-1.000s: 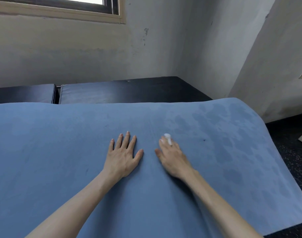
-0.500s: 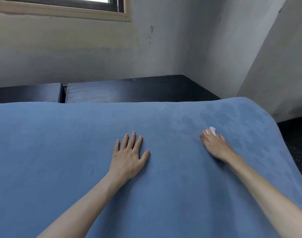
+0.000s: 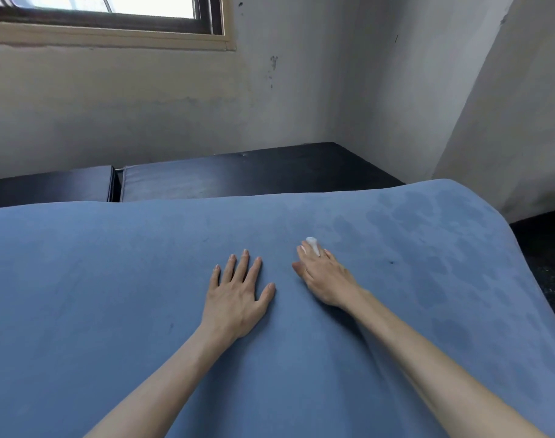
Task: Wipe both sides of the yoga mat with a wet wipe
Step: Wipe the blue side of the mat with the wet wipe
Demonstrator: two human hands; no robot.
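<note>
The blue yoga mat (image 3: 111,295) spreads across the whole lower view, with darker damp patches on its right part. My left hand (image 3: 238,292) lies flat on the mat near the middle, fingers straight and spread. Just to its right, my right hand (image 3: 325,276) presses a small white wet wipe (image 3: 312,245) against the mat; the wipe pokes out between the fingers and most of it is hidden under the hand.
Black padded blocks (image 3: 238,175) lie behind the mat along the grey wall (image 3: 143,105). A window (image 3: 111,14) sits at the upper left. Dark speckled floor (image 3: 551,263) shows past the mat's right edge, beside a wall corner (image 3: 506,121).
My right hand swung out to the right over the damp area with the wipe, then came back left beside my left hand. The left hand stayed flat in place.
</note>
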